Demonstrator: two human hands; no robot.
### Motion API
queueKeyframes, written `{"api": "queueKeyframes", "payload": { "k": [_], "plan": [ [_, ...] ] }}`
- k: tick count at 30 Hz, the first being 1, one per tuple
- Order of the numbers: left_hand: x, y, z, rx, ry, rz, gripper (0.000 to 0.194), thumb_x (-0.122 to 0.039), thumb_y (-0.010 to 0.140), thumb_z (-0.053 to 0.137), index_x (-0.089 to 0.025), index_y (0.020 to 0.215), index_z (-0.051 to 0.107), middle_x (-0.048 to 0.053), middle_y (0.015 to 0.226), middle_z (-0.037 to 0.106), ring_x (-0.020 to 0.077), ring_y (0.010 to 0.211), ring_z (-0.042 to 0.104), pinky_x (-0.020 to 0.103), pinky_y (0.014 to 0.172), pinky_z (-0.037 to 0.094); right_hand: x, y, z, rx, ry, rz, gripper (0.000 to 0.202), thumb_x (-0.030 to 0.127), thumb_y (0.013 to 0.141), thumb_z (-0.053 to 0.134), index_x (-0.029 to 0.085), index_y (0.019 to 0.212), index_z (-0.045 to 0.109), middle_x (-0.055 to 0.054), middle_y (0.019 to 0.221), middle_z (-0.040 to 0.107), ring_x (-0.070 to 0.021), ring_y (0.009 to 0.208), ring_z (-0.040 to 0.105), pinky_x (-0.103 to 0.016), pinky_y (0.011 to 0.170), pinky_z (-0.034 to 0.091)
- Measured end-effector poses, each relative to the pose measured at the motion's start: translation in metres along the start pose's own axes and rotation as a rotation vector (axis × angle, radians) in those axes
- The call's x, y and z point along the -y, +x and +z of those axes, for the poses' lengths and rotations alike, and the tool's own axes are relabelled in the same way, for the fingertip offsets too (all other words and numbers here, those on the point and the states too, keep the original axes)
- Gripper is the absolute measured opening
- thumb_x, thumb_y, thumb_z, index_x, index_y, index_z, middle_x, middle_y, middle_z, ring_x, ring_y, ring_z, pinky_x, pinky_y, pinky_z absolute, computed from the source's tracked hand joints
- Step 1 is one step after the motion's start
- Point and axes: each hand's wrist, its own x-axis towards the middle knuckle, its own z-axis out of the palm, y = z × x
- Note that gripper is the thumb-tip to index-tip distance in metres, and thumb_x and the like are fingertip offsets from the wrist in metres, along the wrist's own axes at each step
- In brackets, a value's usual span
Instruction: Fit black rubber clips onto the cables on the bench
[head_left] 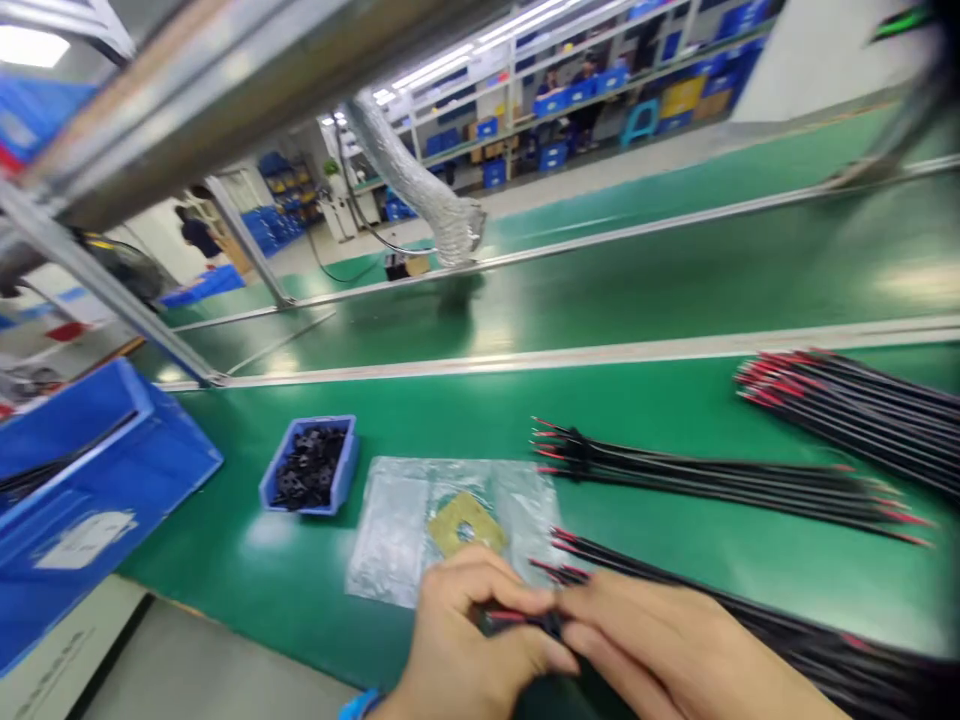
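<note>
At the bottom centre, my left hand (480, 630) pinches a black cable end with a red wire (508, 616) and a small black part (553, 624). My right hand (667, 640) meets it from the right, fingers closed on the same black cable. Just beyond my hands, a clear plastic bag (390, 530) with a yellow square piece (450, 525) lies on the green table (300, 600). Beside my right hand lies a bundle of black cables (787, 615) with red ends; its near part is behind the hand. Another cable bundle (697, 475) lies beyond it.
A blue tray (345, 480) of small black parts stands left of the bag. A large blue bin (105, 500) is at the far left. More red-tipped cables (862, 410) lie at the right. A metal frame bar (525, 360) crosses behind; a silver duct (420, 180) hangs beyond.
</note>
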Motion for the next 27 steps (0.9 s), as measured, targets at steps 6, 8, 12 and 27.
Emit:
{"api": "queueKeyframes", "payload": {
  "k": [6, 8, 12, 27],
  "plan": [
    [-0.007, 0.01, -0.011, 0.153, 0.009, 0.053, 0.016, -0.027, 0.067, 0.087, -0.02, 0.076, 0.076, 0.002, 0.072, 0.067, 0.0132, 0.068, 0.062, 0.022, 0.062, 0.047, 0.013, 0.015, -0.021, 0.106, 0.038, 0.048, 0.025, 0.01, 0.095, 0.036, 0.017, 0.087, 0.059, -0.002, 0.069, 0.056, -0.0152, 0.061, 0.054, -0.027, 0.055, 0.043],
    [-0.004, 0.009, -0.01, 0.174, 0.029, 0.096, 0.014, -0.023, 0.069, 0.086, -0.02, 0.078, 0.076, 0.002, 0.073, 0.068, 0.013, 0.068, 0.063, 0.022, 0.063, 0.048, 0.012, 0.013, -0.019, 0.13, 0.055, 0.051, 0.026, 0.008, 0.094, 0.036, 0.017, 0.082, 0.057, -0.002, 0.069, 0.055, -0.0149, 0.061, 0.051, -0.028, 0.054, 0.041],
    [-0.004, 0.008, -0.008, 0.173, 0.047, 0.097, 0.012, -0.023, 0.071, 0.085, -0.021, 0.079, 0.076, 0.001, 0.074, 0.068, 0.0129, 0.069, 0.063, 0.022, 0.064, 0.049, 0.009, 0.01, -0.016, 0.136, 0.083, 0.06, 0.027, 0.008, 0.094, 0.035, 0.017, 0.08, 0.056, -0.002, 0.07, 0.054, -0.0145, 0.061, 0.049, -0.027, 0.055, 0.04],
    [-0.007, 0.077, -0.175, -0.377, 0.936, 0.114, 0.04, -0.048, 0.081, 0.062, -0.022, 0.111, 0.069, 0.01, 0.112, 0.069, 0.0277, 0.087, 0.068, 0.042, 0.081, 0.054, -0.072, 0.025, -0.048, -0.058, -0.6, 0.219, 0.024, 0.015, 0.097, 0.044, 0.015, 0.1, 0.067, -0.008, 0.089, 0.069, -0.0196, 0.078, 0.056, -0.032, 0.07, 0.037]
  ]
}}
